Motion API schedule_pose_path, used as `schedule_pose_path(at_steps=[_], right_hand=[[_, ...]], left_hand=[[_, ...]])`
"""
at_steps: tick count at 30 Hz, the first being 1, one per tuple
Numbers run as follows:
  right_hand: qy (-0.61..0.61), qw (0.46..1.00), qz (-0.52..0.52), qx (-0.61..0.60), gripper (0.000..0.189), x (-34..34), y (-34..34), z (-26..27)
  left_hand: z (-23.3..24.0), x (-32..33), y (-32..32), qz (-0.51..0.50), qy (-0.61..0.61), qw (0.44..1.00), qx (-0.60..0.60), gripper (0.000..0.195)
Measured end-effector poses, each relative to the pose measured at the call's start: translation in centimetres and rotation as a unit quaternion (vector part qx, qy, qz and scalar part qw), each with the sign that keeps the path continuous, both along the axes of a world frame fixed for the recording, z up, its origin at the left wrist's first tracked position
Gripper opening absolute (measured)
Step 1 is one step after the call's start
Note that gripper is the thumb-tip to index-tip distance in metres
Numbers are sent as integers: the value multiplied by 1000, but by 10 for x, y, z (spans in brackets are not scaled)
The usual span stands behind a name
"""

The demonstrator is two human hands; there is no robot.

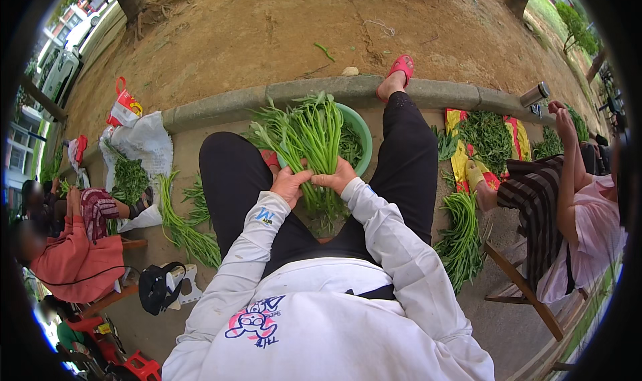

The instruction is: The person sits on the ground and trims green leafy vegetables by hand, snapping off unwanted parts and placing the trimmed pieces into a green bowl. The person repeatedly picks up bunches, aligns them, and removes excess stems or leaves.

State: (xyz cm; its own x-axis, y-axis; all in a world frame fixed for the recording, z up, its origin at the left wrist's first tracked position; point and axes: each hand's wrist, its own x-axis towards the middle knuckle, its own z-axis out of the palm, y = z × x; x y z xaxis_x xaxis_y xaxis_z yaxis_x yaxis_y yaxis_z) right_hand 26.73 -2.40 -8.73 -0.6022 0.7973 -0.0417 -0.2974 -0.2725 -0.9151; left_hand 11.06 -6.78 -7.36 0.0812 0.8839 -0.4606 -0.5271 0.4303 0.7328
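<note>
A thick bunch of leafy green vegetable stems [321, 135], which look like water spinach, is held upright between both hands, in front of the lap. My left hand [291, 183] grips the left side of the bunch near its middle. On the right side, my right hand [337, 176] closes round the same stems, its thumb close to the left one. More leaves hang below the hands. Behind the bunch stands a green plastic basin [367, 142] with loose leaves inside; the bunch hides much of it.
Long greens [193, 238] lie left of my legs, and another pile [459, 235] lies to the right. A concrete kerb [321, 87] runs beyond the basin. Seated people flank me on both sides. A black bag [155, 288] is at the lower left; a wooden stool [526, 290] is at the right.
</note>
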Motion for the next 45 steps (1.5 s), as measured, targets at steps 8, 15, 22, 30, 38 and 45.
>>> schedule_pose_path(at_steps=[8, 15, 22, 30, 38, 45], right_hand=[[-190, 933, -302, 52, 38, 6, 19, -35], [-53, 948, -311, -45, 33, 9, 21, -23], [-29, 998, -55, -15, 44, -1, 3, -2], [-25, 998, -47, -24, 40, 2, 3, 1], [-29, 998, -47, -41, 42, 2, 5, -10], [-96, 991, -90, -22, 50, 3, 10, -33]], left_hand=[[-26, -12, 2, 60, 96, 994, -10, 32], [-19, -8, 1, 83, 115, 989, -37, 33], [1, -3, -1, -11, 6, 1000, -17, 33], [7, -2, -1, -41, 45, 998, -29, 34], [-9, -4, -2, -55, 66, 996, -24, 37], [13, 3, -2, -115, 143, 981, -54, 38]])
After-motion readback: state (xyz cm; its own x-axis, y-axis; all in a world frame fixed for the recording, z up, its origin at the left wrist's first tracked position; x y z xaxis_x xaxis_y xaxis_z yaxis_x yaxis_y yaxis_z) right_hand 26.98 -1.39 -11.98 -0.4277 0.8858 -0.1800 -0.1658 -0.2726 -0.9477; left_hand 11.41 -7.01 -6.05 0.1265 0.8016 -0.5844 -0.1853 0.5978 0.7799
